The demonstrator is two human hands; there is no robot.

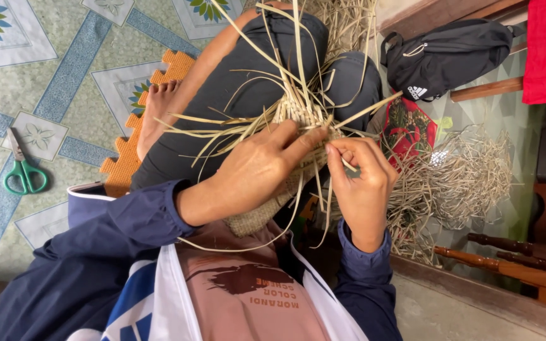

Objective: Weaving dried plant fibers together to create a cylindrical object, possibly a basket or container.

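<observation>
A flat, pale straw-coloured woven mat piece of dried plant strips (285, 189) lies across the person's lap at the centre of the view, its finished part a tight, coarse plaited weave and its upper edge breaking into long, stiff, loose strips that fan out towards twelve, nine and three o'clock. The left hand (257, 170) rests on top of the weave, fingers closed down and the thumb pressed flat against the strips at the working edge. The right hand (361, 183), just beside it at three o'clock, has its fingers curled and pinches a single thin strip between thumb and fingertips. Both wrists come out of smooth dark blue jacket sleeves (140, 221).

Under the mat the knees are covered by dark grey cloth trousers (235, 76), and a bare foot (153, 113) shows at ten o'clock, resting on an orange foam floor tile with a toothed interlocking edge (121, 167). Far out at nine o'clock a pair of green-handled metal scissors (23, 170) lies on the patterned blue and cream floor covering (64, 82). At three to four o'clock a tangled, wiry heap of dry straw-coloured strips (462, 177) sits on the floor, beside a red patterned pouch (409, 129). A soft black fabric backpack (450, 53) lies at one o'clock, with turned dark wooden furniture legs (507, 243) at four o'clock.
</observation>
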